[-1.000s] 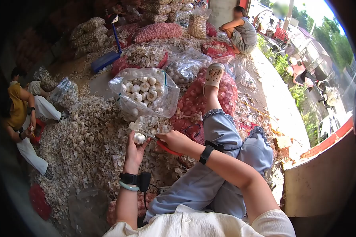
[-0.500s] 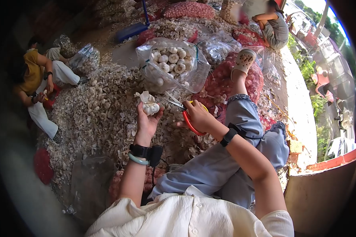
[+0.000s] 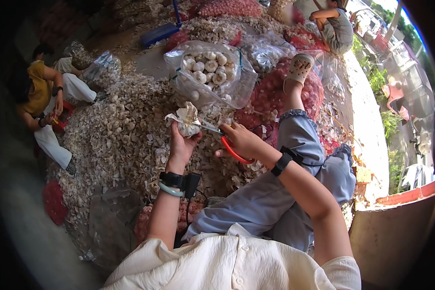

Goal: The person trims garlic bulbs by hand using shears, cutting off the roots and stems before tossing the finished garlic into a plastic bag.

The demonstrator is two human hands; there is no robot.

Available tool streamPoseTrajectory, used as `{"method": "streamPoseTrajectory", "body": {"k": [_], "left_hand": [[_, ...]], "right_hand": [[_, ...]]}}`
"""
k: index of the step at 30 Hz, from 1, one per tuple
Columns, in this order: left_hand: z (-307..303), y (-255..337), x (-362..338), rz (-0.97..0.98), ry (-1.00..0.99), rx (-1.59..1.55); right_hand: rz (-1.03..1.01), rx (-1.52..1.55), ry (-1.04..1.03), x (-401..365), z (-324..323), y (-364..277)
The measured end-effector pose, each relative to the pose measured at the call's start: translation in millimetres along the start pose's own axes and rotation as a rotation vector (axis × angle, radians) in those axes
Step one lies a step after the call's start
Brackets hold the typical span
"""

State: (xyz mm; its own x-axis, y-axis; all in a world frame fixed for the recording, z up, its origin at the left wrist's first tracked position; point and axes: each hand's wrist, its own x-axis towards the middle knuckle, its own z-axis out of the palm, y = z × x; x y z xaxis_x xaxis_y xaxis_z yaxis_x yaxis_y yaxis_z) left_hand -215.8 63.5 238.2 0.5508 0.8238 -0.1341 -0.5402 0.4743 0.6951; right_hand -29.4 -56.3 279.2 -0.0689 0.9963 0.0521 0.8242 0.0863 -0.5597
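In my left hand sits a garlic bulb, its loose papery skin sticking up and out to the left. My right hand is closed around the red handles of a pair of scissors. The metal blades point left, and their tips reach the right side of the bulb. Just beyond both hands stands a clear plastic bag with many whitish, cleaned bulbs inside. Shed garlic skins lie thickly beneath and around my hands.
Red mesh sacks of garlic lie under my outstretched leg. At left a seated person works with their hands; another person crouches at the back right. A blue dustpan lies behind the bag.
The bulb has turned in my left hand, its loose skin now spread higher. The scissors have come left, bringing their tips to the bulb.
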Motion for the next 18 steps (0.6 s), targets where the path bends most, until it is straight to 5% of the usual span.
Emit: {"method": "streamPoseTrajectory", "body": {"k": [18], "left_hand": [[-6,12,0,-0.137,-0.114,0.133]], "right_hand": [[-0.129,-0.183,0.188,0,-8,-4]]}}
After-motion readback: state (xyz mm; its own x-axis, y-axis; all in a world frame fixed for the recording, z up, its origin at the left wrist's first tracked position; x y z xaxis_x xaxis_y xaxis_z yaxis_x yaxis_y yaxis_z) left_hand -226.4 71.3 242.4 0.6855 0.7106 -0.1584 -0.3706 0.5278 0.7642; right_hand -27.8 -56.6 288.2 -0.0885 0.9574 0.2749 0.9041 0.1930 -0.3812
